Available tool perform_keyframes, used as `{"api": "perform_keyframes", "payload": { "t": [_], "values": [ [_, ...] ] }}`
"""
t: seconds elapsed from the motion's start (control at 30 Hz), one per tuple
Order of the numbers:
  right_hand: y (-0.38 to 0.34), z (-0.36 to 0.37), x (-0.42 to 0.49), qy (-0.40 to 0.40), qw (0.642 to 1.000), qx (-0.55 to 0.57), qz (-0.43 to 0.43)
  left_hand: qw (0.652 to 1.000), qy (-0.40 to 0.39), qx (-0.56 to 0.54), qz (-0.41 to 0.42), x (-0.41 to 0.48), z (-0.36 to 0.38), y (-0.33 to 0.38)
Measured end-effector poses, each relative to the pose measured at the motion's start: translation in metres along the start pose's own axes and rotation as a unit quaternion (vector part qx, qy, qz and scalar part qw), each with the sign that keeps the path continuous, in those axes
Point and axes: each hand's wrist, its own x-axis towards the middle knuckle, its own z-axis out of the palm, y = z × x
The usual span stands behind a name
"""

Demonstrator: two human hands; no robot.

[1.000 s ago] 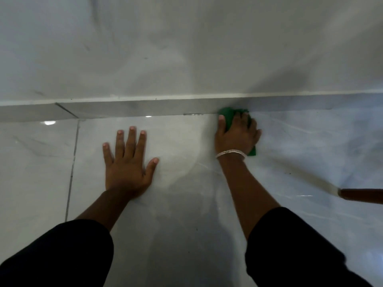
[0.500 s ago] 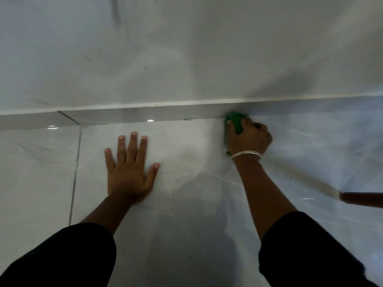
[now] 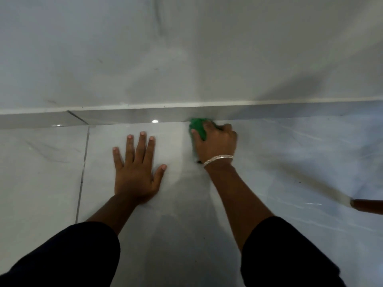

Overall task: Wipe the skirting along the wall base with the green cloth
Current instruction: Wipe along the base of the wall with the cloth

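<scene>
A grey skirting strip (image 3: 128, 116) runs left to right along the base of the pale wall. My right hand (image 3: 216, 142), with a silver bangle at the wrist, is shut on the green cloth (image 3: 198, 125) and presses it against the foot of the skirting. Most of the cloth is hidden under my fingers. My left hand (image 3: 135, 169) lies flat on the glossy floor tile, fingers spread, to the left of the cloth and short of the skirting.
Glossy pale marble floor tiles (image 3: 41, 172) with a grout line (image 3: 81, 172) left of my left hand. A brown wooden leg or handle (image 3: 367, 206) pokes in at the right edge. The wall (image 3: 186, 48) rises right behind the skirting.
My right hand has slid the cloth along the skirting, turning so the knuckles point more to the right. My left hand stays planted on the tile.
</scene>
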Motion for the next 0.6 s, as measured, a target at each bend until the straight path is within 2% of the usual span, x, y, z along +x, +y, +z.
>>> {"api": "perform_keyframes", "payload": {
  "t": [0.07,0.13,0.2,0.23,0.3,0.37,0.43,0.5,0.6],
  "values": [
    [0.041,-0.01,0.012,0.032,0.994,0.009,0.101,1.0,0.004,0.002,0.0,0.0,0.0,0.0],
    [0.064,-0.018,0.023,0.046,0.972,0.047,0.224,1.0,0.008,0.004,0.001,0.001,0.001,0.001],
    [0.055,-0.013,0.026,0.068,0.952,0.089,0.283,1.0,0.008,0.006,0.003,0.001,0.001,0.002],
    [0.039,-0.008,0.023,0.082,0.952,0.107,0.276,1.0,0.008,0.007,0.002,0.001,0.001,0.002],
    [-0.003,0.007,0.01,0.1,0.968,0.106,0.203,1.0,0.008,0.008,0.001,0.001,0.001,0.004],
    [-0.04,0.019,-0.002,0.075,0.981,0.106,0.142,1.0,0.005,0.011,0.002,0.001,0.001,0.003],
    [-0.064,0.023,-0.004,0.045,0.984,0.118,0.122,1.0,0.003,0.012,0.0,0.002,0.001,0.002],
    [-0.068,0.025,0.0,0.029,0.987,0.121,0.098,1.0,-0.001,0.007,0.001,0.002,0.0,0.001],
    [-0.038,0.019,0.011,0.03,0.994,0.097,0.041,1.0,-0.002,-0.002,0.001,0.002,-0.001,-0.002]
  ]
}}
